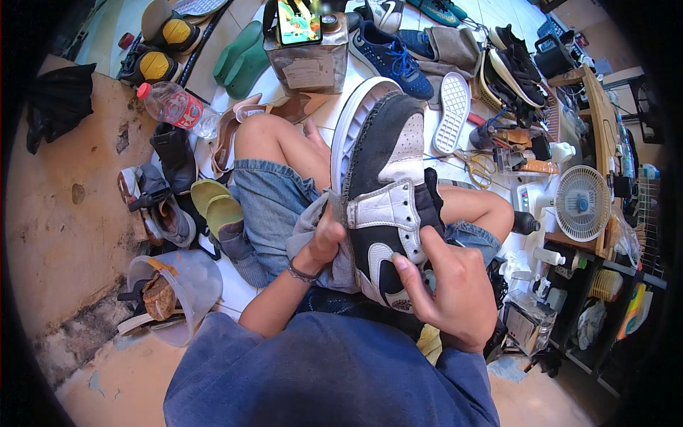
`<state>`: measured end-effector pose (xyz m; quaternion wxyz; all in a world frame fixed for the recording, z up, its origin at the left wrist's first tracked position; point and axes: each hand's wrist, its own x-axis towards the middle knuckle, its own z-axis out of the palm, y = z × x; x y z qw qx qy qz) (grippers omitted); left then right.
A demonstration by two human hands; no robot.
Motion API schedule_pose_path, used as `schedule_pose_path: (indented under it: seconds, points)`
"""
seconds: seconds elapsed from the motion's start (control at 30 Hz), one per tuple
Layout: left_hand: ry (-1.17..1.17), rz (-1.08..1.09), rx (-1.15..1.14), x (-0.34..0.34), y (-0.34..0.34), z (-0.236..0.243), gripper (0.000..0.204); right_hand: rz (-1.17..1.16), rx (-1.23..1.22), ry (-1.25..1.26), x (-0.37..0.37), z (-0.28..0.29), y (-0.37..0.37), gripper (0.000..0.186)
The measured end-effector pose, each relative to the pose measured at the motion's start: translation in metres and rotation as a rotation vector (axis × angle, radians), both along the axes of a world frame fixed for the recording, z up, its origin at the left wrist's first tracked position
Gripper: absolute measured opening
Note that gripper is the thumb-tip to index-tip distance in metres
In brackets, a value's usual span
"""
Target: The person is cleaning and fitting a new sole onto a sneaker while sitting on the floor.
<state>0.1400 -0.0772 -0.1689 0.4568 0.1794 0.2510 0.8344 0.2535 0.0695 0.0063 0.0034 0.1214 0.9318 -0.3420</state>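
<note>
A black, white and grey sneaker (388,156) is held over my lap with its toe pointing away from me. Its white sole (348,135) stands apart from the upper along the toe and left side, and the ribbed inside shows. My left hand (327,238) grips the sneaker from the left at mid-length, its fingers mostly hidden behind the shoe. With the thumb on the outer side near the heel and a finger by the eyelets, my right hand (448,285) holds the sneaker. A grey cloth (306,228) lies on my thigh under the left wrist.
Beyond my legs stand a metal can (306,67) with a phone (297,23) on it, green shoe forms (242,60) and a blue sneaker (395,60). A loose white sole (452,114) and scissors (478,169) lie to the right, near a fan (582,203). A bucket (192,285) sits left.
</note>
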Motion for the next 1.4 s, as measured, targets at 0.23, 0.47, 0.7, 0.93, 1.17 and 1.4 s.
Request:
schedule_pose_path:
  seconds: [0.23, 0.47, 0.7, 0.93, 1.17, 1.4]
  points:
    - [0.136, -0.051, -0.206, 0.01, -0.002, -0.002, 0.102, -0.349, -0.133, 0.347, 0.007, -0.008, 0.03, 0.08]
    - [0.362, -0.106, -0.302, 0.025, -0.004, -0.001, 0.108, -0.375, -0.56, 0.293, -0.014, -0.06, 0.026, 0.1]
    - [0.263, -0.177, -0.266, 0.028, -0.005, -0.012, 0.116, -0.473, -0.273, 0.383, -0.01, -0.052, 0.02, 0.08]
    - [0.451, -0.106, -0.235, 0.025, -0.007, -0.013, 0.1, -0.375, -0.082, 0.377, -0.012, -0.038, 0.029, 0.072]
    - [0.315, -0.143, -0.221, 0.029, -0.008, -0.015, 0.096, -0.399, 0.006, 0.27, -0.011, -0.037, 0.025, 0.077]
    - [0.328, -0.154, -0.264, 0.028, -0.011, -0.014, 0.099, -0.419, 0.031, 0.266, -0.018, -0.03, 0.013, 0.084]
